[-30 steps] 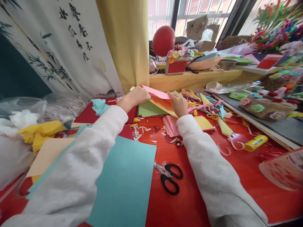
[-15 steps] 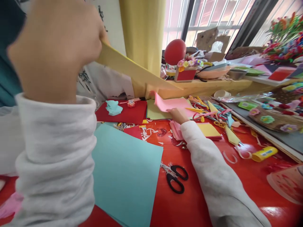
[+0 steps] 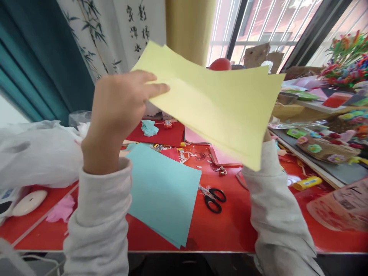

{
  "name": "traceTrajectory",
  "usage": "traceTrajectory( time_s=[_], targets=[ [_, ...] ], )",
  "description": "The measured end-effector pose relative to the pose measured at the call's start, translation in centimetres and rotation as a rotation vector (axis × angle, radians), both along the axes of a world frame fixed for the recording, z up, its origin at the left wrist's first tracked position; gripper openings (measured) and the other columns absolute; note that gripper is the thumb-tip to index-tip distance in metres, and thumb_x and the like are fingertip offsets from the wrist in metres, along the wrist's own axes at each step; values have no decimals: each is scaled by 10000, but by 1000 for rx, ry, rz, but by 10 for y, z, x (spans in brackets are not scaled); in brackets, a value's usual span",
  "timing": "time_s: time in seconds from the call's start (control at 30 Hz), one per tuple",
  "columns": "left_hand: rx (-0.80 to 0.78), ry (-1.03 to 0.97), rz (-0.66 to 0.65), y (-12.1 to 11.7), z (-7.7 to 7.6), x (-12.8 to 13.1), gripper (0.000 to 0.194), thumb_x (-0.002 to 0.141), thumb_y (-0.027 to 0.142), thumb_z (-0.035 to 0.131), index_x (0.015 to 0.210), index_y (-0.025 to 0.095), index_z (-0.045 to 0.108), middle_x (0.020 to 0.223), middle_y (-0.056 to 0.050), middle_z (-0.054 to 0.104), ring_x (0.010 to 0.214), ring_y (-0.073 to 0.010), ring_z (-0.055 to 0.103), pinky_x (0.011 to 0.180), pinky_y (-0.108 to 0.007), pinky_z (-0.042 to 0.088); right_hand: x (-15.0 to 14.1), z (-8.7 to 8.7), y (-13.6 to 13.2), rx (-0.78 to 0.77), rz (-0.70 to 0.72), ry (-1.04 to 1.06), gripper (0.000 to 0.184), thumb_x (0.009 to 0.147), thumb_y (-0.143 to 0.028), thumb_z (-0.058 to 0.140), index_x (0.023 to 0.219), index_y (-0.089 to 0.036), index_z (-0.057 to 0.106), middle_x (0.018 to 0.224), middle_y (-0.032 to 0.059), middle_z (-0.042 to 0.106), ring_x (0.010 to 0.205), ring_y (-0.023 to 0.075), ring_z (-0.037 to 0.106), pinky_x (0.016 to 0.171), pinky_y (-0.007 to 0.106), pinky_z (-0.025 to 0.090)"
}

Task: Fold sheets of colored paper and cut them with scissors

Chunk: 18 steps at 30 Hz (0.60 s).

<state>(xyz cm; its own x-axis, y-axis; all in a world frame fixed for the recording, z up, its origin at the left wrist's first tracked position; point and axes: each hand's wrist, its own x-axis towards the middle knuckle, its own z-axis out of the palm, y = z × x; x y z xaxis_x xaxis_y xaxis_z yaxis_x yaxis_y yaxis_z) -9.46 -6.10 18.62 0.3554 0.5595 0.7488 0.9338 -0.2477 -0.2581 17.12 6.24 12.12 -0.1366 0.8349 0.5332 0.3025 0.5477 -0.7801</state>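
Yellow paper sheets (image 3: 212,101), at least two and slightly offset, are held up above the table and sag in the middle. My left hand (image 3: 119,103) grips their left end, with fingers lying over the front face. Behind their right end is my right hand (image 3: 267,136); only a bit near the wrist shows, and its fingers are hidden. Below lie light blue paper sheets (image 3: 165,191) on the red table (image 3: 230,234). Black-handled scissors (image 3: 212,199) rest beside them on the right. Pink paper (image 3: 224,156) lies partly covered behind the yellow sheets.
A crumpled blue paper (image 3: 149,128) and a wrapped candy (image 3: 167,124) sit on dark red paper (image 3: 161,135). White plastic bags (image 3: 37,153) and a white mouse (image 3: 30,203) are at left. A yellow glue stick (image 3: 307,183) and a clear tub (image 3: 339,207) stand at right.
The yellow sheets have come down and turned to face me. My right hand has left the pink sheet at the back and is now behind the yellow sheets' right end. The view has shifted.
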Motion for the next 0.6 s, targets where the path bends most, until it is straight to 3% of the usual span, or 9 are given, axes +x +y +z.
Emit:
traceTrajectory(
  time_s=[0.1, 0.2, 0.27, 0.33, 0.5, 0.6],
  targets=[
    [43, -41, 42, -24, -28, -28, 572, 786, 8, 285, 1154, 331, 580, 1242, 71, 555, 1081, -159, 562, 774, -282, 474, 4, 18, -41, -47, 116, 141, 777, 833, -563, -137, 1253, -300, 462, 1131, 42, 609, 958, 227, 611, 687, 422, 510],
    [73, -107, 95, -55, -59, -43, 624, 773, -43, 287, 1185, 347, 548, 1252, 62, 552, 1067, -153, 569, 743, -279, 487, -7, 11, -76, -225, 147, 219, 610, 849, -616, 170, 1163, -254, 546, 949, 68, 671, 886, 254, 631, 703, 435, 518],
    [41, -130, 115, -77, -80, -49, 624, 764, -40, 315, 1198, 349, 535, 1269, 53, 538, 1080, -160, 562, 765, -297, 492, -20, -6, -97, -364, 224, 222, 438, 804, -485, 462, 1113, -197, 577, 941, 85, 678, 879, 267, 635, 728, 423, 523],
    [-55, -152, 117, -97, -105, -56, 608, 759, -19, 333, 1214, 334, 527, 1294, 40, 515, 1115, -171, 540, 824, -313, 484, -33, -32, -115, -491, 308, 268, 382, 719, -333, 588, 1060, -162, 599, 976, 97, 675, 855, 274, 643, 727, 410, 529],
    [-386, -185, 128, -125, -170, -84, 592, 751, 15, 305, 1214, 299, 540, 1300, 19, 510, 1131, -173, 523, 899, -308, 453, -53, -103, -138, -718, 400, 301, 350, 625, -190, 621, 973, -158, 613, 1042, 105, 667, 866, 270, 646, 733, 389, 535],
    [-537, -198, 127, -128, -190, -98, 620, 701, -1, 292, 1187, 265, 569, 1270, -2, 538, 1139, -164, 509, 946, -304, 415, -64, -128, -145, -724, 427, 317, 367, 616, -178, 614, 982, -177, 602, 1042, 84, 671, 926, 271, 633, 792, 407, 519]
  ],
)
